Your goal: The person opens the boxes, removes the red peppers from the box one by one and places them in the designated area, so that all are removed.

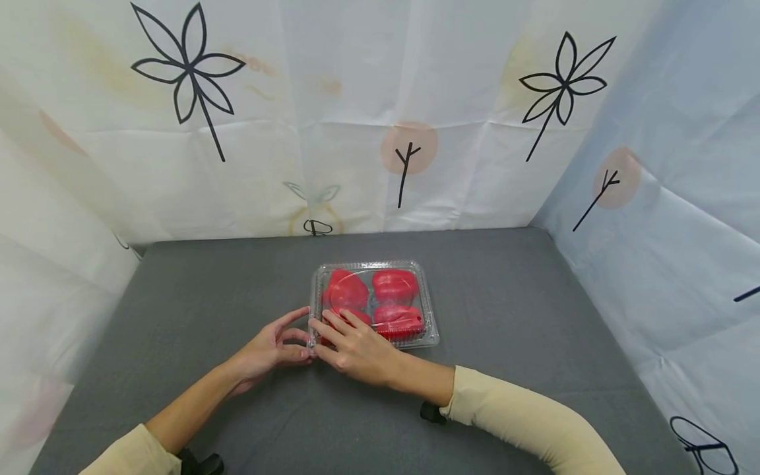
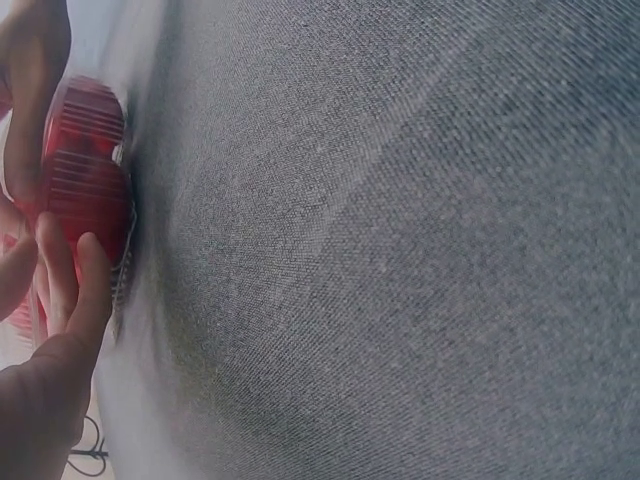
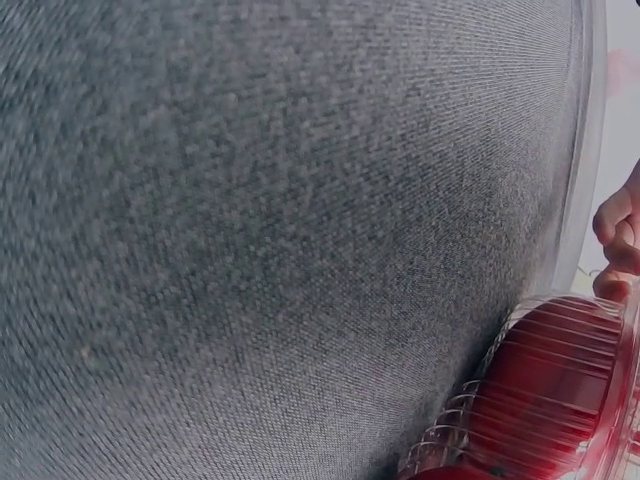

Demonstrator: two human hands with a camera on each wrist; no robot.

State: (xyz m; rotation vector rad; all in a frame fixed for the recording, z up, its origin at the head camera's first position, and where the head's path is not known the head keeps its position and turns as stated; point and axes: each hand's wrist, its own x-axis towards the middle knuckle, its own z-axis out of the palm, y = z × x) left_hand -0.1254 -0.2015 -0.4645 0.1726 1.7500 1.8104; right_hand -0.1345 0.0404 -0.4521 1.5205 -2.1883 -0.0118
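A clear plastic clamshell box point(image 1: 430, 323) lies on the grey table with its lid down. Inside are several glossy, rounded red pieces point(image 1: 394, 285) that look like fruit or vegetables; their exact kind is unclear. My left hand point(image 1: 276, 349) is at the box's left edge, fingertips touching its rim and fingers loosely bent. My right hand point(image 1: 362, 349) rests over the front left corner, fingers spread on the lid and thumb near the left rim. In the left wrist view, fingers point(image 2: 92, 285) lie against the ribbed side. The right hand hides part of the front red pieces.
A grey cloth-covered table point(image 1: 505, 297) surrounds the box. Behind it hangs a white curtain point(image 1: 356, 99) with leaf and tree drawings, and a similar curtain point(image 1: 683, 264) runs along the right side.
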